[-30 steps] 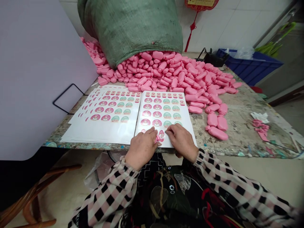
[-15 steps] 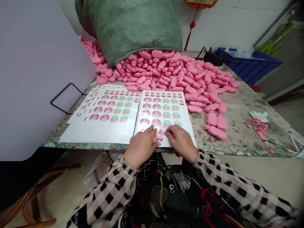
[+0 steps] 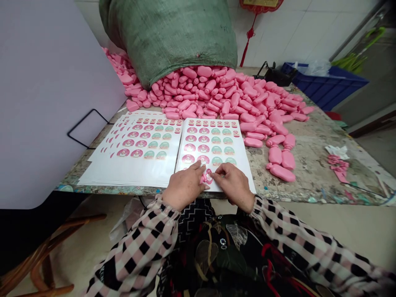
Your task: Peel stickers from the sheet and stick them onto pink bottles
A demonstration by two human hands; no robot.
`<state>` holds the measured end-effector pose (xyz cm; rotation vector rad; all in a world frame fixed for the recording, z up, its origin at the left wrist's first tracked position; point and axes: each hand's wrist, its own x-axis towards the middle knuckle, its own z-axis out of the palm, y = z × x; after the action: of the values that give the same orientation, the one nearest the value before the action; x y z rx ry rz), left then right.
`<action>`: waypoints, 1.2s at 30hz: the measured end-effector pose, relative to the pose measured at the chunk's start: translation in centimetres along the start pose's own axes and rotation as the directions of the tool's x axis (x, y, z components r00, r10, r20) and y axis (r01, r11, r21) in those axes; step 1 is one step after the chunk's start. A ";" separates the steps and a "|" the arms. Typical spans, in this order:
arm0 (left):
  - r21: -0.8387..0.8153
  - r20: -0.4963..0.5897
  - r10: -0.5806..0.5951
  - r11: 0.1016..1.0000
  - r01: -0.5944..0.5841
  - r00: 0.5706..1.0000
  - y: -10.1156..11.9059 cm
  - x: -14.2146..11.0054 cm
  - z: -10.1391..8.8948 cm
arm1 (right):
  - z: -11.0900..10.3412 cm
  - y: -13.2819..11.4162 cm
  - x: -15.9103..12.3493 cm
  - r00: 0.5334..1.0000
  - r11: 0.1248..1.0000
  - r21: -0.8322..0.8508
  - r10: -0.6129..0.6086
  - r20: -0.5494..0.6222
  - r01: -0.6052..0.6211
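My left hand [image 3: 186, 184] is closed around a small pink plastic bottle [image 3: 203, 178], most of it hidden under my fingers. Against that bottle, a pink oval sticker [image 3: 208, 176] shows between my two hands. The thumb and forefinger of my right hand [image 3: 234, 184] are pinched at the sticker's right edge. Both hands rest over the lower part of a white sticker sheet [image 3: 244, 173], printed with rows of pink and green labels. To its left lies a fanned stack of similar sheets [image 3: 130, 173].
A heap of pink bottles [image 3: 213, 90] spills from a green sack [image 3: 176, 37] across the back of the worn table [image 3: 312, 156]. Several bottles trail down on the right. Pink scraps [image 3: 338, 163] and a crumpled tissue [image 3: 337, 151] lie farther right. A blue crate [image 3: 334, 86] stands behind.
My right hand has shifted slightly left, bringing its fingertips onto the edge of the oval sticker. My left hand keeps its hold on the pink bottle, nearly still.
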<state>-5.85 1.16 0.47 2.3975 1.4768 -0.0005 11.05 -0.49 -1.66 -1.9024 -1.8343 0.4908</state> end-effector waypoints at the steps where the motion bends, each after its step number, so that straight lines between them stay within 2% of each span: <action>1: -0.002 -0.003 0.001 1.000 -0.001 1.000 0.0 0.0 0.0 | 0.0 0.0 0.0 1.000 1.000 0.024 0.008 -0.004 -0.008; 6: -0.008 -0.017 0.011 1.000 -0.011 1.000 -0.2 -0.1 0.2 | 0.1 0.3 -0.6 0.998 0.986 0.162 -0.014 -0.064 0.024; 13: -0.032 -0.029 0.031 0.999 -0.032 0.999 -0.4 -0.6 0.5 | 0.9 1.0 -1.1 0.984 0.920 0.374 -0.055 -0.171 0.116; 22: -0.062 -0.013 -0.046 0.997 0.046 0.999 -0.5 -1.4 1.0 | 0.9 0.9 -1.3 0.979 0.853 0.507 -0.024 -0.202 0.125; 26: -0.137 -0.019 -0.059 0.989 0.056 0.998 -0.7 -1.4 0.8 | 1.0 1.0 -1.3 0.979 0.807 0.583 0.032 -0.199 0.092; 29: -0.344 -0.059 -0.058 0.938 0.035 0.997 -0.8 -1.9 0.4 | 0.9 1.2 -1.1 0.986 0.776 0.627 0.053 -0.156 0.058; 31: -0.584 -0.111 -0.136 0.811 0.047 0.984 -0.5 -2.5 0.0 | 0.6 1.3 -0.9 0.993 0.739 0.673 0.063 -0.102 0.022; 32: -0.718 -0.113 -0.194 0.694 0.055 0.974 -0.2 -2.8 -0.1 | 0.4 1.3 -0.8 0.996 0.715 0.699 0.063 -0.069 0.003; 33: -0.843 -0.094 -0.247 0.535 0.055 0.964 0.2 -3.0 -0.2 | 0.1 1.3 -0.7 0.997 0.688 0.726 0.064 -0.040 -0.015; 34: -0.940 -0.053 -0.278 0.339 0.047 0.959 0.7 -3.2 -0.2 | -0.3 1.2 -0.7 0.998 0.661 0.750 0.065 -0.015 -0.032; 36: -0.995 0.056 -0.261 -0.089 0.034 0.964 1.6 -3.1 0.0 | -1.3 0.7 -0.8 0.997 0.618 0.784 0.068 0.031 -0.066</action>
<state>-5.91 -2.23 1.43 0.8699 1.0147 0.9539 12.31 -1.38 -1.05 -1.3250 -1.1980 1.1078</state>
